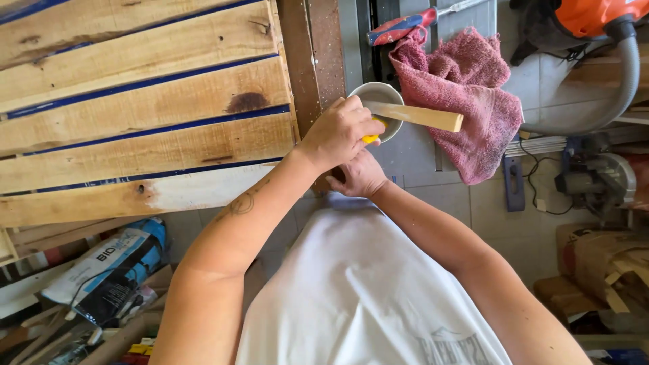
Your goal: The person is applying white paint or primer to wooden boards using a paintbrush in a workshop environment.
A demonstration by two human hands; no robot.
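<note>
My left hand (336, 132) is closed around a brush with a pale wooden handle (419, 116) that sticks out to the right; a bit of yellow shows under my fingers. The brush reaches into a small grey round bowl (376, 93). My right hand (358, 177) sits below the left one, partly hidden by it, apparently holding the bowl from beneath. A panel of pale wooden planks (142, 108) with blue lines in the gaps lies just to the left.
A pink rag (466, 94) lies on the grey work surface to the right of the bowl, a red-and-blue-handled tool (402, 27) above it. An orange vacuum with a grey hose (625, 74) stands far right. Bags and scrap wood (108, 270) lie on the floor at left.
</note>
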